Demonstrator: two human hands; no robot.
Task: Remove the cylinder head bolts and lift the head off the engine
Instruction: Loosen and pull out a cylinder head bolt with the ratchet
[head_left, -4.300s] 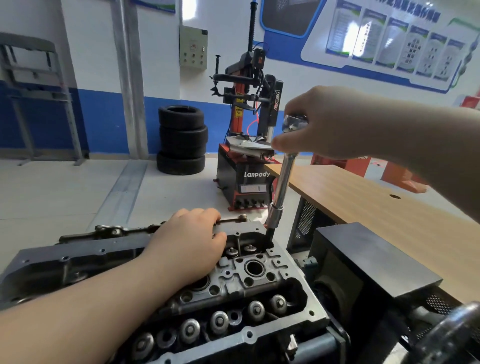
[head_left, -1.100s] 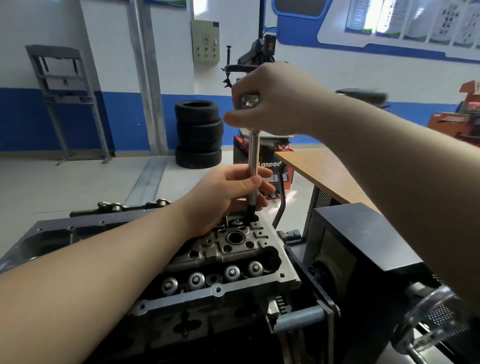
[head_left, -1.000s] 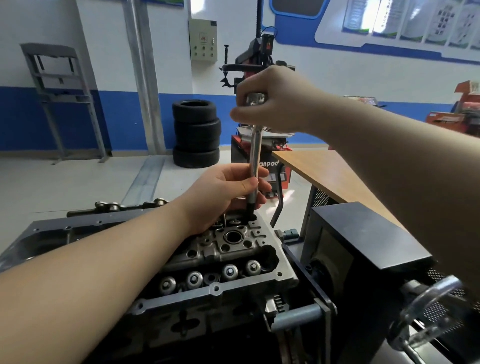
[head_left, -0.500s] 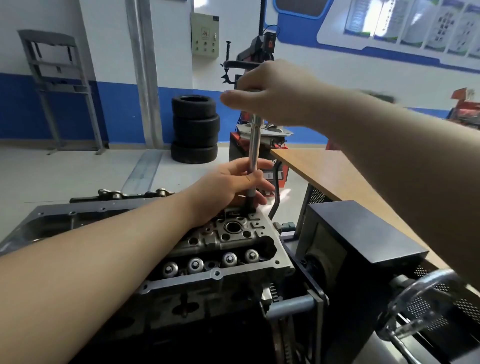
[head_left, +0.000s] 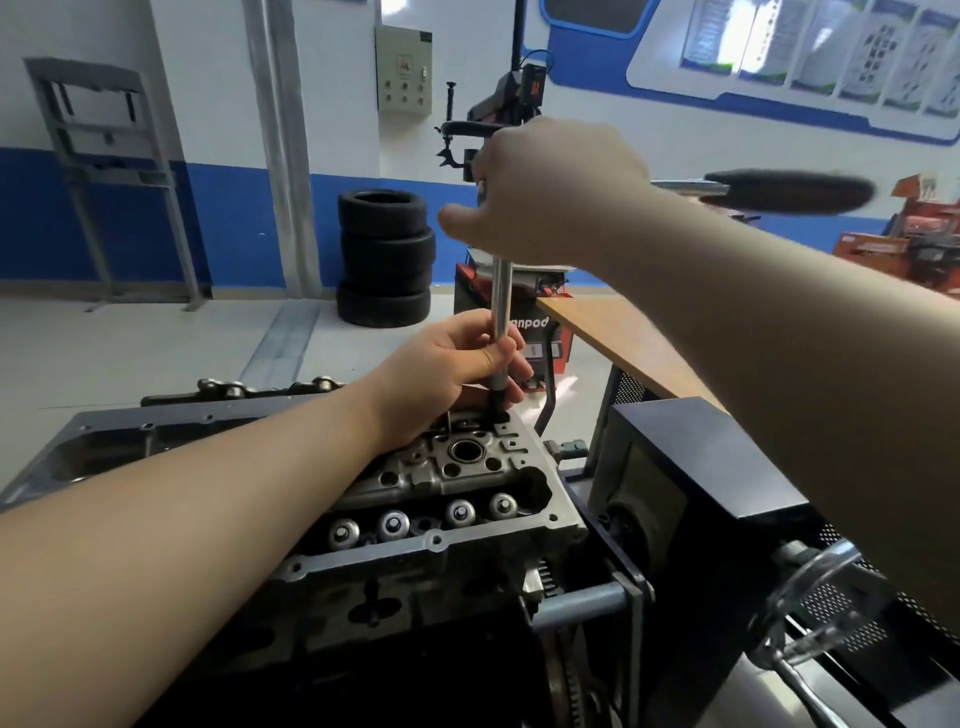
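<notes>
- The cylinder head (head_left: 441, 499) is seen low in the middle of the view, bolted on the engine, which is carried on a stand (head_left: 691, 499); its valve gear faces upward.
- The bolt being worked is hidden in a recess at the far corner of the head, toward 12 o'clock from the head's centre, under the dark socket (head_left: 500, 404).
- A bright extension bar (head_left: 502, 306) is stood in that recess, its long axis close to upright, running from the socket toward 12 o'clock.
- The left hand (head_left: 452, 369) is the nearer one to the bolt: its fingers and thumb are curled round the lower bar just above the socket, the bolt lying directly beneath them at 6 o'clock.
- The right hand (head_left: 545, 192) is closed over the top of the bar, at the ratchet head; the black handle (head_left: 795, 191) is seen blurred, sticking out toward 3 o'clock behind the wrist.
- The coming turn is judged to depend on the bar being kept in line with the bolt's axis; a tilt could let the socket slip off.
- A wooden bench (head_left: 623, 338) and stacked tyres (head_left: 384, 260) are seen beyond.
</notes>
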